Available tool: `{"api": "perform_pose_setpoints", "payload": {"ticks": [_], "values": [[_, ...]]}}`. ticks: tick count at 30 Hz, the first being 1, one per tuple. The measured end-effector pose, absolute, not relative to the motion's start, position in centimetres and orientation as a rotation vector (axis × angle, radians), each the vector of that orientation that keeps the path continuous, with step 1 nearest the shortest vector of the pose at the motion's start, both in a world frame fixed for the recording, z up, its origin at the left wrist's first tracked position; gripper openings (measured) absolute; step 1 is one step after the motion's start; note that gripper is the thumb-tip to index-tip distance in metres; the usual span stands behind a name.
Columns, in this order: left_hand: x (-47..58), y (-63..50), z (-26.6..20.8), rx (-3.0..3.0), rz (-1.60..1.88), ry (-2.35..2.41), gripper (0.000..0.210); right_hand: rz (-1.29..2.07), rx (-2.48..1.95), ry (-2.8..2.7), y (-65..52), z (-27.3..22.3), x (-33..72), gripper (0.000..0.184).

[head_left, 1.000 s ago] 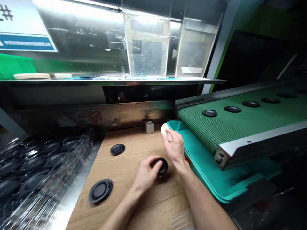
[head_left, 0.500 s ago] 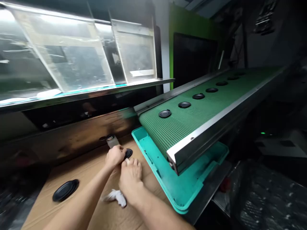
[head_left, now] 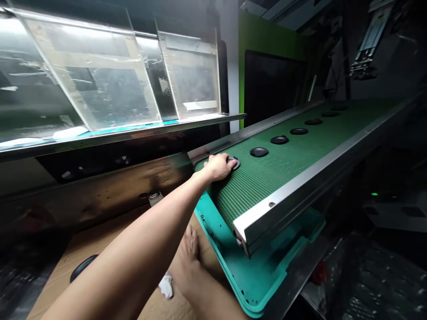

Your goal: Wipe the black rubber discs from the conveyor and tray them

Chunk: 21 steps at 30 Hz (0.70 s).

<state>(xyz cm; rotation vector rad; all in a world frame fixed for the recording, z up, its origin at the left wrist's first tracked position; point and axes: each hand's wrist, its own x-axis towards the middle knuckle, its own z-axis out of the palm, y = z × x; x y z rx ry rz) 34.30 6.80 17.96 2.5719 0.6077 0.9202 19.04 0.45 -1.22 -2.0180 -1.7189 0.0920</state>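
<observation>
I've got my left hand [head_left: 218, 167] up at the near end of the green belt [head_left: 256, 186], fingers bunched and thumb pressed across a black lid [head_left: 235, 164], so the lid is pinched by its near-left edge, right down at the belt's surface; whether it touches, I can't tell. Past it, a row of other lids [head_left: 259, 152] runs away along the belt, each apart from the next.

Down below, my right hand [head_left: 191, 242] sits partly behind my left forearm [head_left: 156, 231], over the cardboard [head_left: 100, 240], just left of the turquoise tray [head_left: 245, 275]. I can't tell how far it's closed, or whether it holds anything. A white cloth [head_left: 166, 286] lies between my two arms. At the back stands a small bottle [head_left: 155, 198], and a dark lid [head_left: 82, 267] peeks out on the left, half covered by my arm.
</observation>
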Motion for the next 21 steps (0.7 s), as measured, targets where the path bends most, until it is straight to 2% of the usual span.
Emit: {"api": "perform_pose_setpoints", "payload": {"ticks": [3, 6, 9, 11, 13, 17, 21], "values": [[30.8, 6.0, 18.1, 2.424, 1.019, 0.545, 0.025, 0.103, -2.082, -1.528, -0.1, -0.7, 19.1, 0.034], [23.6, 4.4, 17.1, 1.959, 1.096, 0.464, 0.023, 0.029, -2.007, -1.546, -1.0, 0.6, 19.1, 0.022], [14.2, 2.8, 13.6, 1.44, 1.113, 0.576, 0.028, 0.013, -1.854, -1.739, -2.3, 2.1, 18.8, 0.024], [8.3, 1.9, 10.3, 1.174, 1.205, 0.745, 0.03, 0.126, -1.725, -1.969, -3.2, 2.6, 18.4, 0.022], [3.8, 1.2, 7.0, 0.911, 1.174, 0.815, 0.024, 0.264, -1.615, -2.167, -3.8, 2.5, 18.1, 0.016], [0.2, 0.5, 2.5, 0.479, 1.093, 0.718, 0.035, 0.333, -1.448, -2.089, -3.5, 1.8, 17.8, 0.015], [0.5, 0.8, 0.9, 0.374, 1.138, 0.654, 0.032, 0.234, -1.379, -1.803, -2.8, 1.9, 16.5, 0.014]]}}
